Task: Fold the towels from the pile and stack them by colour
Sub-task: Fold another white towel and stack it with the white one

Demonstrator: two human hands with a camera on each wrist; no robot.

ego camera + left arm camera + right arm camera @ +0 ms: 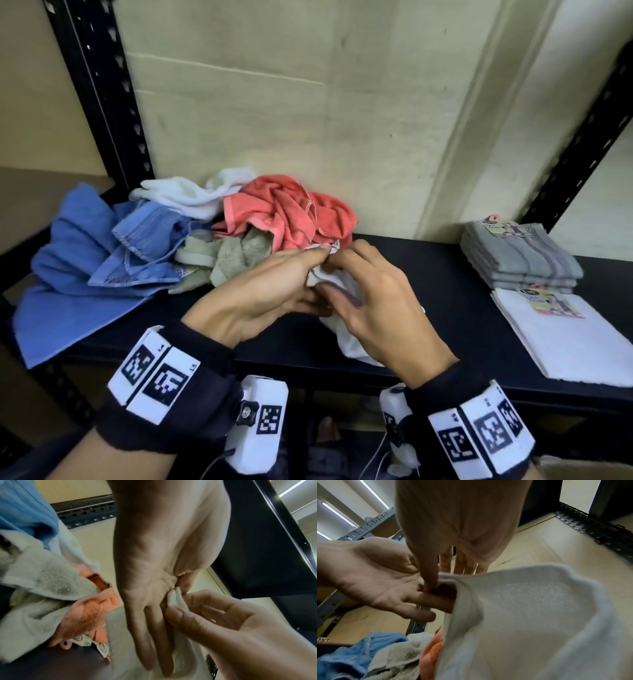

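In the head view both hands meet over the middle of the black shelf [428,274] with a white towel [349,339] between them. My left hand [301,270] pinches its upper corner between thumb and fingers. My right hand [346,270] pinches the same edge right beside it, and the rest of the cloth hangs down below. The left wrist view shows the towel edge [173,597] squeezed between my left thumb and the right hand [197,615]. In the right wrist view my right thumb [428,577] presses the towel [522,615] onto the left hand [385,577].
The unfolded pile lies at the left and back: a blue towel [85,260], a white one [191,195], a coral one [291,212] and a beige one [219,257]. At the right stand a folded grey stack [517,257] and a folded white towel [561,335]. Black shelf posts [102,102] flank the wall.
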